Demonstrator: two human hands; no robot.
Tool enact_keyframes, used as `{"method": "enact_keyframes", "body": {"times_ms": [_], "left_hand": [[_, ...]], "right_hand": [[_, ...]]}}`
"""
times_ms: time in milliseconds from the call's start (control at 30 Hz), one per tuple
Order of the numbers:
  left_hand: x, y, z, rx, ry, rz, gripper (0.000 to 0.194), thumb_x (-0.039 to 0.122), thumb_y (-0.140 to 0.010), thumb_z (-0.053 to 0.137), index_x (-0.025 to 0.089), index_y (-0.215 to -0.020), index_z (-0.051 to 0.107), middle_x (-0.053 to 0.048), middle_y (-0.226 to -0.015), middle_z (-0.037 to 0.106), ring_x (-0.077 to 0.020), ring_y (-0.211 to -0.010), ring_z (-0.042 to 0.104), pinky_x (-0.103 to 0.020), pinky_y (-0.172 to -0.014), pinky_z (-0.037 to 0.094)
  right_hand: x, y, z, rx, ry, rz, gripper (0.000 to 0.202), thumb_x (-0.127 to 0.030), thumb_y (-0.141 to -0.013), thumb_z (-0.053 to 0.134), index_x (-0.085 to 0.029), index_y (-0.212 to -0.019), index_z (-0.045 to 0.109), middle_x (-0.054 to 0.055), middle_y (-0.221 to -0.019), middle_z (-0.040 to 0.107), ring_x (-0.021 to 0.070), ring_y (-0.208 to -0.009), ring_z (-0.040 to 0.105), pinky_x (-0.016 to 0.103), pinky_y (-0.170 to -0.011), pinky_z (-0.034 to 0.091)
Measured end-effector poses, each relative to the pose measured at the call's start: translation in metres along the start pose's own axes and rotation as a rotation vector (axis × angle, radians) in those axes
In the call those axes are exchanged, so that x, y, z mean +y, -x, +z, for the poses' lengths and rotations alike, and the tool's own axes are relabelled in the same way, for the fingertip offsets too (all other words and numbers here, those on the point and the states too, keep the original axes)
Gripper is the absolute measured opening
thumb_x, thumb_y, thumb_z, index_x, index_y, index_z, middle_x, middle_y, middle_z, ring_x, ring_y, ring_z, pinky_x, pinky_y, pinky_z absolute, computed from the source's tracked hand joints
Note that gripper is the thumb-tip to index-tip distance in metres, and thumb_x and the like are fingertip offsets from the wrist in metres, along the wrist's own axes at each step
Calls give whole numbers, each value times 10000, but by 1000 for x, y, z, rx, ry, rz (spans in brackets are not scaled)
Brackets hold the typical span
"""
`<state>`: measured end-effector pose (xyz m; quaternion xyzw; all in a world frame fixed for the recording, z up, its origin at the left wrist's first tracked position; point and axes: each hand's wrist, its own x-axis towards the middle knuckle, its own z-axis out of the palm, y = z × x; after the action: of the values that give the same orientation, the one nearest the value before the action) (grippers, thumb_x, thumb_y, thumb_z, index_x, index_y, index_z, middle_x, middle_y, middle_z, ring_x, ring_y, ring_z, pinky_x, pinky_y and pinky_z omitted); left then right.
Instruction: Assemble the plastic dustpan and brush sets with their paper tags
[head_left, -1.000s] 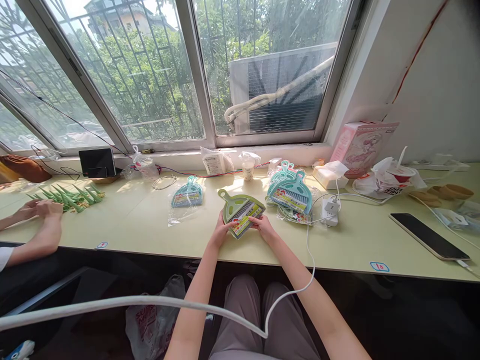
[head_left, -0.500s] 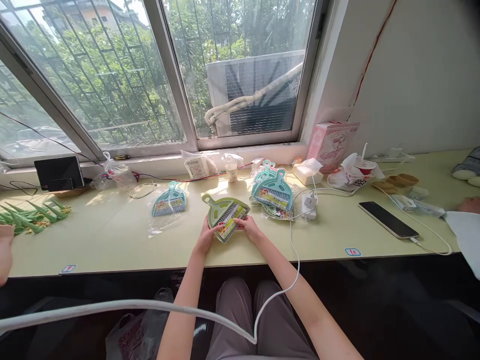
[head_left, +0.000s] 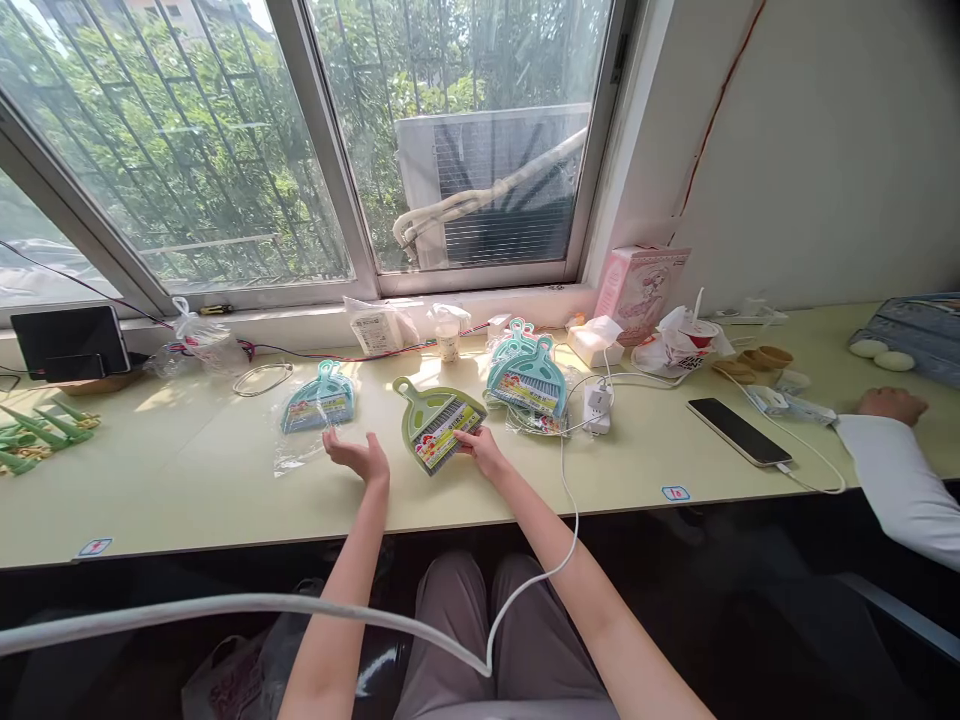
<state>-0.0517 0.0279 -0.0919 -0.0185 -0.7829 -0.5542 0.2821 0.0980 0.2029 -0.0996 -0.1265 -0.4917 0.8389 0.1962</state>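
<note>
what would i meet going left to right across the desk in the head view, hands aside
Tablet, bagged cup, blue dustpan, green dustpan, dustpan stack, charger, phone. Things that overlap these in the order are left out.

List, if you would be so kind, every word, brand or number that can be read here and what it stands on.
"10": right-hand sticker, table's front edge.
Left-hand sticker: mark too small to read.
Green dustpan set, blue dustpan sets: label print too blurred.
Pink box, windowsill packet, red-and-white cup: print illegible.
Plastic bag under the table: reddish print, unclear.
</note>
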Motion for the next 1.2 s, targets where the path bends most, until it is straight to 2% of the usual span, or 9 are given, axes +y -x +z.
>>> {"method": "enact_keyframes", "body": {"times_ms": [67, 133, 267, 367, 500, 700, 800, 1000, 1200], "left_hand": [[-11, -26, 3, 5, -210, 80, 752, 251, -757, 616, 133, -1419, 280, -209, -1571, 177, -323, -1482, 100, -558, -1195, 54], [-25, -51, 3, -57, -333, 76, 738, 264, -761, 622, 116, -1411, 304, -234, -1572, 182, -359, -1478, 91, -624, -1164, 24], [-47, -75, -2, -186, -383, -77, 442, 169, -758, 566, 127, -1198, 542, -241, -1381, 497, -401, -1340, 379, -698, -1097, 102], [-48, -67, -8, -133, -318, -34, 283, 121, -755, 499, 162, -1000, 634, -175, -1177, 646, -361, -1201, 507, -675, -1101, 128], [-32, -48, -18, 21, -257, 166, 221, 204, -835, 468, 198, -957, 652, -97, -1138, 678, -310, -1197, 504, -601, -1147, 97], [-20, -36, -18, -246, -167, 482, 214, 341, -882, 531, 208, -965, 675, -84, -1113, 690, -282, -1131, 551, -500, -1173, 120], [-28, -38, -14, -335, -165, 489, 226, 332, -896, 512, 216, -964, 693, -86, -1080, 695, -282, -1112, 555, -500, -1161, 154], [-37, -43, -10, -456, -61, 476, 293, 382, -906, 485, 208, -965, 713, -98, -1038, 702, -274, -1047, 577, -423, -1013, 397], [-32, -41, -11, -395, 24, 422, 306, 414, -901, 501, 209, -946, 725, -94, -1026, 706, -272, -1055, 590, -435, -1011, 420]], "right_hand": [[-1, 1, 0, -3, 7, -9, 469, -380, -609, 840, -136, -969, 664, 106, -1032, 721, 264, -925, 703, 430, -837, 598], [-2, 2, 1, -12, 24, -15, 483, -394, -597, 846, -135, -962, 664, 107, -1028, 724, 266, -931, 700, 432, -837, 598], [-2, 3, 2, -22, 64, -9, 463, -398, -591, 848, -133, -928, 673, 102, -992, 730, 259, -893, 703, 425, -818, 603], [-3, 3, 3, -25, 69, -6, 435, -386, -601, 842, -138, -916, 674, 98, -975, 730, 261, -884, 705, 426, -814, 604], [-5, 4, 3, -14, 62, -3, 448, -358, -587, 854, -139, -933, 672, 99, -980, 729, 264, -907, 703, 422, -825, 603], [-6, 3, -1, 25, 48, -5, 462, -382, -612, 840, -143, -969, 668, 96, -1030, 721, 242, -908, 700, 392, -813, 606], [-6, 2, -3, 38, 36, 0, 472, -374, -608, 844, -143, -979, 667, 96, -1019, 723, 238, -913, 699, 386, -815, 605], [-10, 3, -3, -14, 88, 71, 437, -327, -568, 872, -135, -907, 674, 106, -973, 731, 245, -877, 709, 374, -780, 609], [-13, 8, -4, -159, 164, 134, 448, -340, -605, 858, -128, -964, 695, 124, -1030, 726, 236, -859, 713, 314, -713, 604]]}}
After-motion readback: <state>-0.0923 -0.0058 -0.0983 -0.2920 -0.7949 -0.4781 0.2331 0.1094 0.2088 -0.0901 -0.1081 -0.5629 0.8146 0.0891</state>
